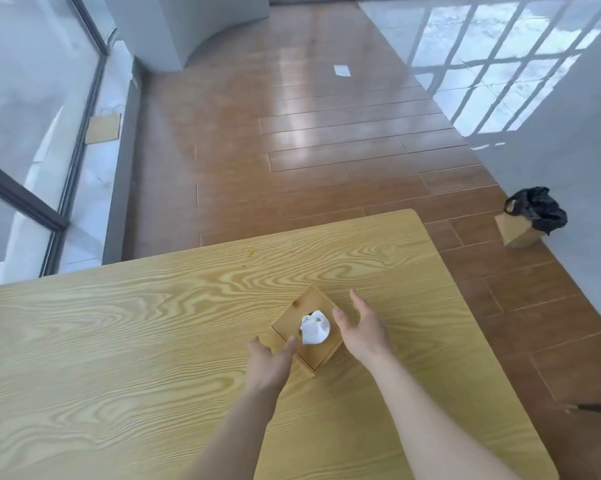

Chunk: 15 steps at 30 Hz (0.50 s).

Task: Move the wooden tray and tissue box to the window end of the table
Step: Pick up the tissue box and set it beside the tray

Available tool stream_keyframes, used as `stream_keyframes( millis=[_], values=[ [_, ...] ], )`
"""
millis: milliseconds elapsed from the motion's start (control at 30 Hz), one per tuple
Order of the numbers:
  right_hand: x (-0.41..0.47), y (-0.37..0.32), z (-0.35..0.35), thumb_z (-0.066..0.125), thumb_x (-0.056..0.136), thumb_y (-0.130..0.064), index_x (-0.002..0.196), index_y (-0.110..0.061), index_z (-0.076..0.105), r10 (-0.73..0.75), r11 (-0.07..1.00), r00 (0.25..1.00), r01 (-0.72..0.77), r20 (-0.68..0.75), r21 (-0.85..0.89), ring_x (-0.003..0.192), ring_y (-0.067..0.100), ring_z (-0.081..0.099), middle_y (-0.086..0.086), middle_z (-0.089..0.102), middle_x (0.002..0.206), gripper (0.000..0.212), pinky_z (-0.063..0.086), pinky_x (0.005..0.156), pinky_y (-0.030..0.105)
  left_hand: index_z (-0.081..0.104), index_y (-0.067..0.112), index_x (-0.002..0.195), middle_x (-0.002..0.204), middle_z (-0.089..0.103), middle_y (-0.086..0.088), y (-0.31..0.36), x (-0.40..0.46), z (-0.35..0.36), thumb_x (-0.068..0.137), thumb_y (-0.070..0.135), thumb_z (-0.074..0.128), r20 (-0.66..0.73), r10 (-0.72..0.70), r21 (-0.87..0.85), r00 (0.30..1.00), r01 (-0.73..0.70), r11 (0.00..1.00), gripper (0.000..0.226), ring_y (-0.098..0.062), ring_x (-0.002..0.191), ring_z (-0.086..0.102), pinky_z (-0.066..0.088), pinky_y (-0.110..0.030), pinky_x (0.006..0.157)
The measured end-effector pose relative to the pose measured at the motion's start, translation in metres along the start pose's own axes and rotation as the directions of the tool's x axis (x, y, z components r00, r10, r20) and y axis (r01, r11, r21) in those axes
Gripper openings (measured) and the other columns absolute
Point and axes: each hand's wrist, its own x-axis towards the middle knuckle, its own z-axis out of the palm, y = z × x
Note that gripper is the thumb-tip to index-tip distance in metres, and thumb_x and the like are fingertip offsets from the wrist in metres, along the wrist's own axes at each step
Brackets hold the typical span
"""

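A square wooden tissue box (313, 303) stands on the light wood-grain table (136, 341), right of the middle, with a white tissue (314, 329) sticking out of its top. My left hand (269, 362) is at the box's near-left corner, fingers apart, thumb resting near the top edge. My right hand (359, 327) hovers at the box's right side, fingers spread, holding nothing. No wooden tray is in view.
A large window (32, 133) with dark frames runs along the left, beyond the table's far-left edge. A brown plank floor (292, 150) lies past the table. A wooden bin with a black bag (531, 216) stands on the floor at the right wall.
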Motion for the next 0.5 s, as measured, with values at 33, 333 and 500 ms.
stream_keyframes(
  millis=[33,333,500],
  values=[
    [0.002,0.000,0.002,0.060,0.097,-0.046,0.156,-0.028,0.034,0.005,1.000,1.000,-0.005,0.012,-0.003,0.146,0.023,0.038,-0.001,0.043,0.158,0.067,0.033,0.118,0.041,0.013,0.016,0.162,0.159,0.040,-0.010,0.001,0.001,0.003,0.088,0.050,0.072,0.018,-0.031,-0.041,0.999,0.032,0.999,0.101,-0.033,0.138,0.048,0.038,-0.043,0.112],
    [0.002,-0.003,0.010,0.068,0.091,-0.030,0.107,-0.029,0.073,-0.004,0.999,1.000,0.005,0.012,-0.048,0.102,0.013,0.067,-0.019,0.071,0.098,0.017,0.054,0.091,0.035,0.041,0.013,0.148,0.124,0.062,-0.006,0.001,0.007,0.010,0.093,0.027,0.071,0.017,-0.056,-0.216,0.998,0.059,0.975,0.064,-0.016,0.097,0.065,0.058,-0.038,0.089],
    [-0.006,-0.018,0.019,0.077,0.083,-0.041,0.088,-0.040,0.066,-0.042,0.994,0.999,0.042,0.002,-0.102,0.085,-0.003,0.062,-0.026,0.065,0.086,0.012,0.044,0.070,0.017,0.045,0.016,0.149,0.130,0.060,-0.003,0.004,0.008,-0.014,0.096,0.031,0.066,-0.015,-0.025,-0.202,1.000,0.022,0.979,0.058,-0.027,0.117,0.063,0.050,-0.046,0.105]
  ],
)
